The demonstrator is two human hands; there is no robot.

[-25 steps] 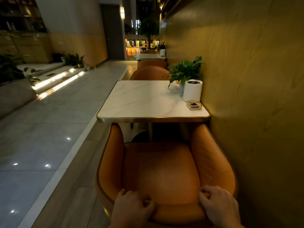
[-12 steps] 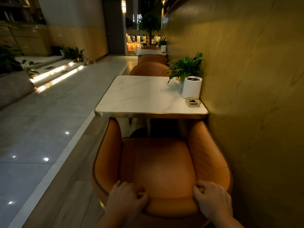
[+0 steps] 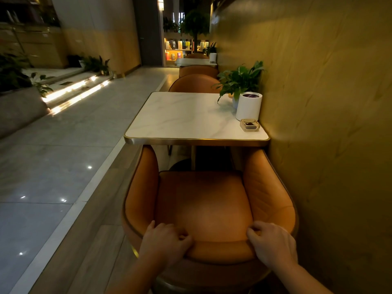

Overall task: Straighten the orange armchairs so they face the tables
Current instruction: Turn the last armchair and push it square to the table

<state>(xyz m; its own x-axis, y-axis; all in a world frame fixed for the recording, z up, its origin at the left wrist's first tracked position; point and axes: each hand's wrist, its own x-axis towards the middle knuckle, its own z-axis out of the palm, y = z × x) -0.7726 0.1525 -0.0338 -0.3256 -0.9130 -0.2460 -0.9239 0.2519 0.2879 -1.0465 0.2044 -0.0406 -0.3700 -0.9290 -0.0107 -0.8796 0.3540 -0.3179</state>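
Both the left hand (image 3: 164, 244) and right hand (image 3: 272, 242) grasp the top of the orange armchair's (image 3: 203, 209) backrest. Its armrest tips sit under the marble table's (image 3: 184, 117) near edge, its right side close to the wall (image 3: 328, 124); open floor (image 3: 63, 166) lies left of the table.

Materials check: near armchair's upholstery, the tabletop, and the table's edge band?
The armchair: orange leather or faux leather, smooth with soft sheen, stitched seams and creases on the arm. The tabletop: white marble or marble-look slab, faint grey veining, satin finish. Its edge band: gold-toned metal, likely brass-finished; bright highlight at the left corner.
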